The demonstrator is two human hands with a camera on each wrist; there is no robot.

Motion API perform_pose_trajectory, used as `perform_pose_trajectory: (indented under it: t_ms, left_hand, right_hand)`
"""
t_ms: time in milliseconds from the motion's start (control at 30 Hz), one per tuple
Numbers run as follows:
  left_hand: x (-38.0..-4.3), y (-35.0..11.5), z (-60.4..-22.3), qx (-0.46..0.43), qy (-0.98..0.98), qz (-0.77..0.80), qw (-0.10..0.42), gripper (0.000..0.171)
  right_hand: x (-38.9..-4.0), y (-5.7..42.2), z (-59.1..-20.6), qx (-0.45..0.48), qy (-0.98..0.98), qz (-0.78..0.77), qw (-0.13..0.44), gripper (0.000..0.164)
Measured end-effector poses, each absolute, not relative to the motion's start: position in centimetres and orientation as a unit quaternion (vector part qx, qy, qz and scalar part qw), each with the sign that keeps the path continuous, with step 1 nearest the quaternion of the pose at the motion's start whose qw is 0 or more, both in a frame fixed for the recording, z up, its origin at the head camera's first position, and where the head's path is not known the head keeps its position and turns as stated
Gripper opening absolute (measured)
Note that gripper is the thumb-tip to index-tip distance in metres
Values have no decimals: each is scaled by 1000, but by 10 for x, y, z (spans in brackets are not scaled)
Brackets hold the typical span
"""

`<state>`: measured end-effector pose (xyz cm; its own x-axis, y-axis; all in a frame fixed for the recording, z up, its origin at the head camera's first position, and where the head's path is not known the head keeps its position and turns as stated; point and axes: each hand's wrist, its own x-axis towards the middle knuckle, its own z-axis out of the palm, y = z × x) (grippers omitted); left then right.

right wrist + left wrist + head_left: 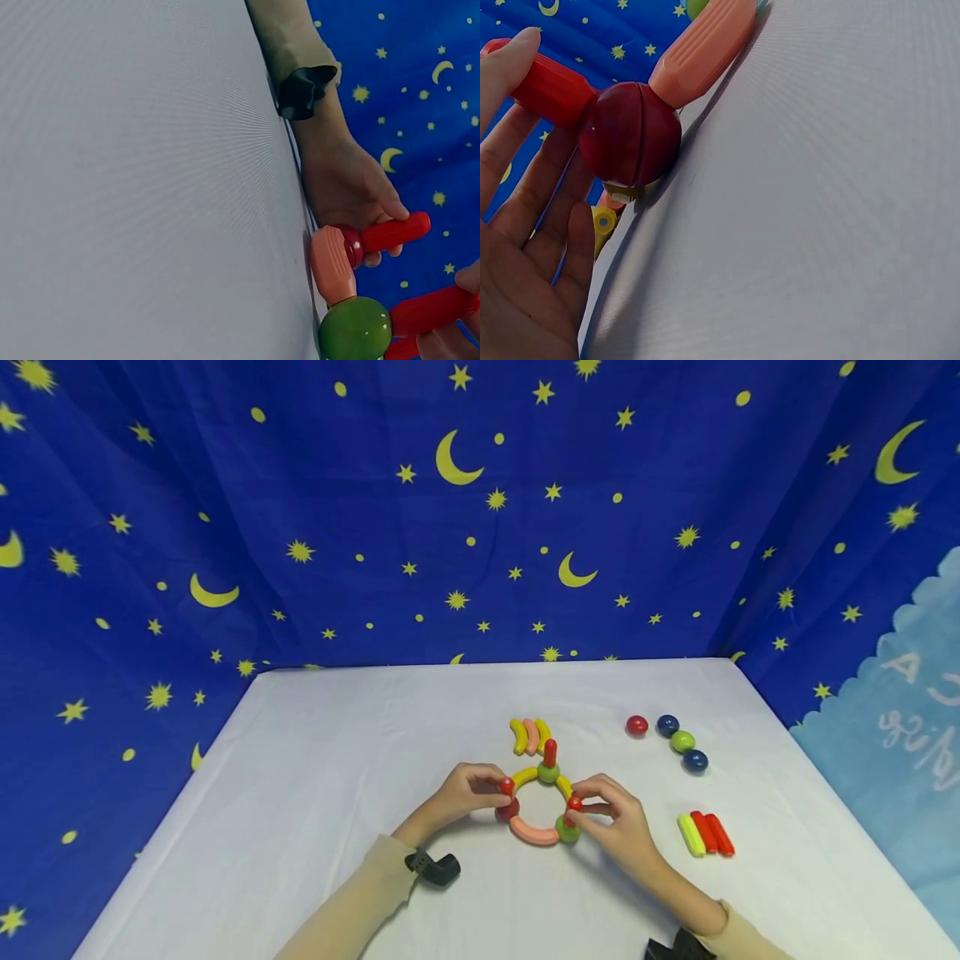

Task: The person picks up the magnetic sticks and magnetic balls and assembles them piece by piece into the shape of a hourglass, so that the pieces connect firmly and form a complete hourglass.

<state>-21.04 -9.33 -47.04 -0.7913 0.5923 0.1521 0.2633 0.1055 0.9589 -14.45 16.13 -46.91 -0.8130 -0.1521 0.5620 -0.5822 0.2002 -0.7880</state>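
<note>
A ring of curved sticks and balls lies on the white table: two yellow curved sticks, a pink curved stick, a red ball and two green balls. Red sticks rise from the balls. My left hand pinches the red stick standing in the red ball, thumb on its upper end. With thumb and fingers, my right hand pinches the red stick on the near green ball. At the far green ball, another red stick stands upright, untouched.
Behind the ring lie two yellow curved pieces and a pink one. To the right are a red ball, two blue balls and a green ball. Nearer, a yellow-green stick lies beside two red sticks.
</note>
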Motion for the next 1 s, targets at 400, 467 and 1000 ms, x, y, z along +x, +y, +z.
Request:
perform_pose_trajectory:
  t_ms: [400,467,1000]
  left_hand:
    - [-212,-94,-472,293,731,600,139,21]
    - [-211,-94,-472,295,729,601,140,21]
    - [-211,-93,-472,298,724,605,143,20]
  right_hand:
    - [-145,165,-469,251,-768,564,169,31]
    - [-146,167,-464,247,-773,557,177,30]
    - [-195,251,-459,-93,-824,461,316,23]
